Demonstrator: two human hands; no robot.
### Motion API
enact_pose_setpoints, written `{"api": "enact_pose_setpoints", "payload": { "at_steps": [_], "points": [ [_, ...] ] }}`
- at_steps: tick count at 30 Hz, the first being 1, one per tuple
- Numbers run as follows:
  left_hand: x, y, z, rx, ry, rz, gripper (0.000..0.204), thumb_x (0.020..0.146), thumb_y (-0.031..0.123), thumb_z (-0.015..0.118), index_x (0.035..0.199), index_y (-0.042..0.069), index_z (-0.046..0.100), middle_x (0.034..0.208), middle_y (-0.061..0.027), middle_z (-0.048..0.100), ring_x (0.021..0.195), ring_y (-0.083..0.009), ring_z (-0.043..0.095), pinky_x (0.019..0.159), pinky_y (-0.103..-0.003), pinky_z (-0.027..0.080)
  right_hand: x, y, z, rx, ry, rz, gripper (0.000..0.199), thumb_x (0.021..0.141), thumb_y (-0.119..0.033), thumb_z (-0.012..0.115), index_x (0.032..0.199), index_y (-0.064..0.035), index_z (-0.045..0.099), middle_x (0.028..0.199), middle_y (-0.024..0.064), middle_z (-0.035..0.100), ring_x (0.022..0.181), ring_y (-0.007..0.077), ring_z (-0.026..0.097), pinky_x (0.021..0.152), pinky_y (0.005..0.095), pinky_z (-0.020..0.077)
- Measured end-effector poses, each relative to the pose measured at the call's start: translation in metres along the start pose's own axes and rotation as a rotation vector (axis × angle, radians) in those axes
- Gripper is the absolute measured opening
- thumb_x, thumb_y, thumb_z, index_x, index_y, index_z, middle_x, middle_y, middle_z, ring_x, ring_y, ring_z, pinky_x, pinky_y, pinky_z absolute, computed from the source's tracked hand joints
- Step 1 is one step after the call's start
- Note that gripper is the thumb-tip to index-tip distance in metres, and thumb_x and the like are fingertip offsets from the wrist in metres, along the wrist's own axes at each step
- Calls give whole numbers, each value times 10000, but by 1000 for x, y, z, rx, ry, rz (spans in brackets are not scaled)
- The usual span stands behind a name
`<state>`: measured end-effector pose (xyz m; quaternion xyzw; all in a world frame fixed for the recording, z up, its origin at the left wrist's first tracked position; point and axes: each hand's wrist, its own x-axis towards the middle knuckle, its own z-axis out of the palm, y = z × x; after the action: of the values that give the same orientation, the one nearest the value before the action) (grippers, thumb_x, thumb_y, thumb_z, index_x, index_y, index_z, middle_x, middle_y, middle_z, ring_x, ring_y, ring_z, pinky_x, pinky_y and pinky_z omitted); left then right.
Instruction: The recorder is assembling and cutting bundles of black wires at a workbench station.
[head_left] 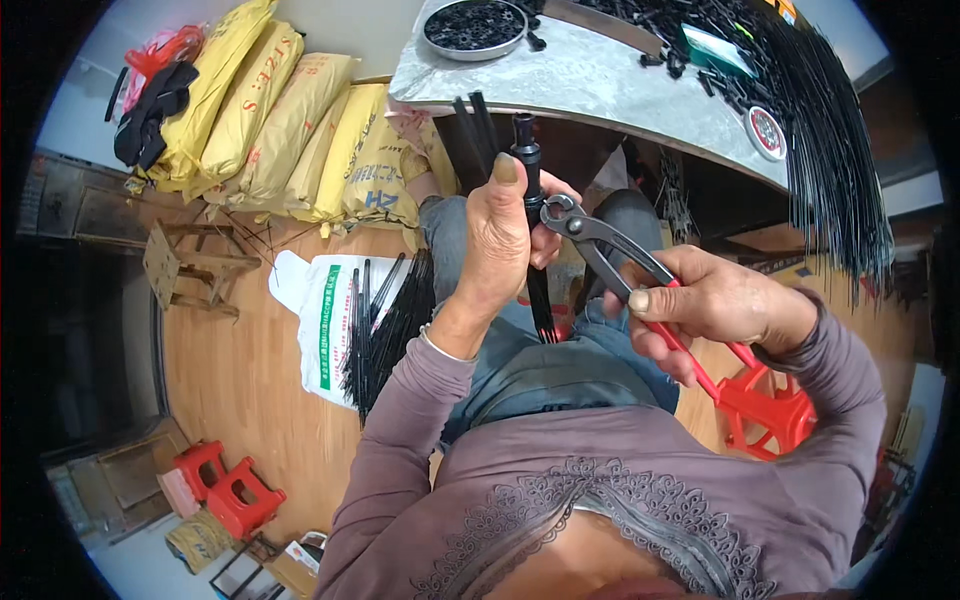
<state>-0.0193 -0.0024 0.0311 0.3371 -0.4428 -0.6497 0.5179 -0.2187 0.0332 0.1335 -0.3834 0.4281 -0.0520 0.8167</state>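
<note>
My left hand (pixel 495 235) is closed round a black cylindrical fitting (pixel 525 150), held upright above my lap with its thumb pointing up. Thin black rods (pixel 478 130) rise beside the fitting, and more black rods (pixel 541 305) hang below the hand. In my right hand (pixel 725 300) is a pair of end-cutting pincers (pixel 605 243) with red handles. The pincers' rounded jaws are at the fitting's side, by my left fingertips; whether they bite on anything is too small to tell.
A grey table (pixel 590 88) ahead bears a round tray (pixel 475 52) of small black parts and a large heap of black rods (pixel 825 150). Yellow sacks (pixel 265 120) stand at left. Rods (pixel 385 315) lie on a white bag (pixel 318 330). Red stools (pixel 240 498) and a wooden stool (pixel 185 265) stand around.
</note>
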Motion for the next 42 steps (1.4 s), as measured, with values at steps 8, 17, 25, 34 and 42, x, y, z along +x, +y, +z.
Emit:
{"api": "enact_pose_setpoints", "payload": {
  "at_steps": [8,17,25,34,42],
  "points": [
    [5,2,-2,-123,20,-59,747,896,692,357,770,-7,592,454,38,363,366,-58,362,367,-211,293,9,-11,4,-1051,369,-229,141,961,-129,483,912,1,464,651,42,558,527,135,562,516,288,500],
    [10,-5,-9,-183,-47,-77,718,890,688,375,810,6,586,468,31,385,372,-61,371,362,-208,299,-6,-22,0,-526,242,8,161,982,-129,469,1064,7,492,697,51,596,537,113,592,515,250,519],
    [13,-5,0,-166,-70,-69,712,897,680,371,823,4,580,467,31,382,372,-60,369,368,-217,313,-4,-23,-12,-543,205,25,177,993,-179,470,1077,-24,488,634,-2,501,469,61,480,412,217,407],
    [33,-14,3,-19,174,29,650,925,605,423,942,-23,589,552,21,420,418,-66,405,385,-221,325,45,11,-58,-1398,728,-536,246,834,-100,633,977,-6,457,714,236,582,701,419,589,583,465,461],
    [59,-14,-30,61,487,83,543,850,556,620,824,22,525,601,20,442,412,-67,422,363,-213,326,71,-5,-196,-1553,1282,-506,439,867,-429,604,929,-13,477,796,227,621,741,412,610,619,494,454]
  ]
}}
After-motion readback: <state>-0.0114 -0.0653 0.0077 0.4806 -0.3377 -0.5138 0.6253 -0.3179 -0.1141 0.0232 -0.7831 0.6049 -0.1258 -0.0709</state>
